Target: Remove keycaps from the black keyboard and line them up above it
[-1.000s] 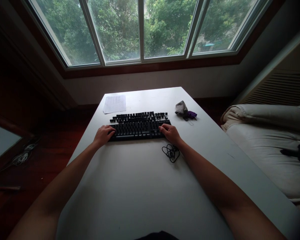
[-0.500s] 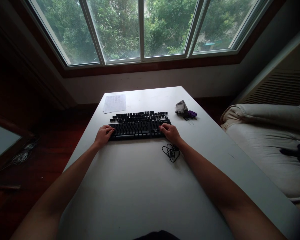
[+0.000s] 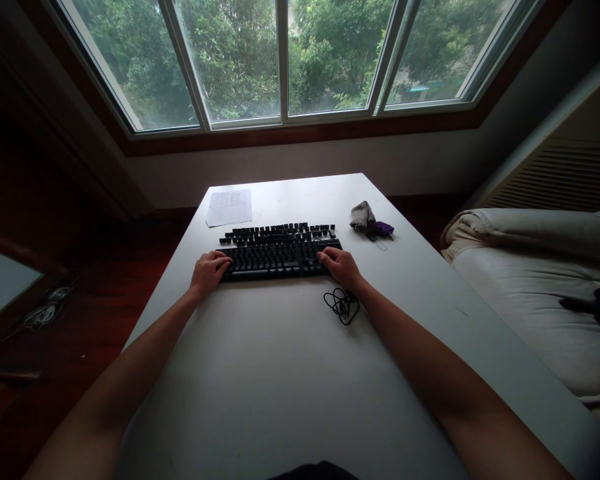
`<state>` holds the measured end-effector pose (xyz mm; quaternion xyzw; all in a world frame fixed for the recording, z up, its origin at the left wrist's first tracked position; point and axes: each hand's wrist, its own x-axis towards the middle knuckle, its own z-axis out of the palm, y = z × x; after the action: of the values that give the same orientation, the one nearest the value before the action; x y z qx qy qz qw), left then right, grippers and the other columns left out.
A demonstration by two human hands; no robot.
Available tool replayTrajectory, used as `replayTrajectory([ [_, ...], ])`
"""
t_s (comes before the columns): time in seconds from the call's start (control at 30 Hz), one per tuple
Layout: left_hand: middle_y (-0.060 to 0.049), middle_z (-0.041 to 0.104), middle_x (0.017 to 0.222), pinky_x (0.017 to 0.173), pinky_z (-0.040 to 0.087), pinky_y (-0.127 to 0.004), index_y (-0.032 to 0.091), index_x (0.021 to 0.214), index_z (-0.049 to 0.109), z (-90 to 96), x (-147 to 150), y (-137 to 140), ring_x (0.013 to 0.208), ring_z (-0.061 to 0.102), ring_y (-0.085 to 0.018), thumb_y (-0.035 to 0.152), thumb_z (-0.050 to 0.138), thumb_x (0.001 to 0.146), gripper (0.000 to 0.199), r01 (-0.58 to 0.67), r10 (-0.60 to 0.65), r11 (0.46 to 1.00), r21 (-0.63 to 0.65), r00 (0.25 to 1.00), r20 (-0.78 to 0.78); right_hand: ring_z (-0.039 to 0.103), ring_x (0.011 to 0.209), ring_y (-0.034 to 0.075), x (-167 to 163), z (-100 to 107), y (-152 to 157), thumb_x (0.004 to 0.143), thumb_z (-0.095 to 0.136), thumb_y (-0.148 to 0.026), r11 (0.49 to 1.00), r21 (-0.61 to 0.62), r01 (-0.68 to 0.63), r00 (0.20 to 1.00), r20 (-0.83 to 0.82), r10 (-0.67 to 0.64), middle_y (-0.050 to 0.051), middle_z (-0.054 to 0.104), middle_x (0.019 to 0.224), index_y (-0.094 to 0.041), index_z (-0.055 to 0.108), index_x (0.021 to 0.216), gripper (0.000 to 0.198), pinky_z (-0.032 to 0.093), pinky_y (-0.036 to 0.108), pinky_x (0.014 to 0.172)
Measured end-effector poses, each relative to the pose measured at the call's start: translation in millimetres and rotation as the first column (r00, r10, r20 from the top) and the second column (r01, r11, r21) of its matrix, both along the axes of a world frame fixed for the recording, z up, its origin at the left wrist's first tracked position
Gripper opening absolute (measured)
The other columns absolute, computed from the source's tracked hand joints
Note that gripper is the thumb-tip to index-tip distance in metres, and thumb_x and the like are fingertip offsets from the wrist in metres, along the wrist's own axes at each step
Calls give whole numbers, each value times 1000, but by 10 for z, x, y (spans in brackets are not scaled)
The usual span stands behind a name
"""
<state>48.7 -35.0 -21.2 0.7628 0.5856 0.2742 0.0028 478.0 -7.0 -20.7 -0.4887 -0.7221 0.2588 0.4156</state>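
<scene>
A black keyboard lies on the white table. At its left end my left hand is closed, with thumb and fingers together on the edge. My right hand grips the opposite end, its thumb and curled fingers over the right side of the keys. Loose black keycaps stand in uneven rows just behind the keyboard. A coiled black cable rests below my right wrist. The undersides of both hands are hidden.
A printed sheet of paper lies at the table's far left. Near the far right edge are a grey cloth, a purple item and a thin wire piece. A cream sofa stands to the right, below a window.
My left hand has shifted slightly to the right over the keyboard's left end. My right hand and the keycaps look the same.
</scene>
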Motion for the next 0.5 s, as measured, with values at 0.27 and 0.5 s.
replayTrajectory([
  [0.27, -6, 69, 116, 93, 44, -46, 28, 110, 75, 23, 44, -72, 106, 57, -29, 36, 49, 98, 30, -37, 42, 998, 45, 992, -117, 49, 61, 16, 11, -2, 9, 92, 51, -52, 1000, -3, 1, 1000, 16, -1, 0, 55, 62, -20, 59, 68, 41, 38, 29, 62],
  [0.5, -5, 69, 118, 95, 44, -46, 29, 107, 76, 58, 47, -62, 108, 57, -29, 36, 51, 97, 28, -41, 47, 998, 45, 988, -147, 47, 60, 16, 7, -19, 7, 92, 50, -52, 1000, 2, 7, 1000, 15, -7, 0, 53, 61, -21, 57, 67, 41, 37, 29, 61],
])
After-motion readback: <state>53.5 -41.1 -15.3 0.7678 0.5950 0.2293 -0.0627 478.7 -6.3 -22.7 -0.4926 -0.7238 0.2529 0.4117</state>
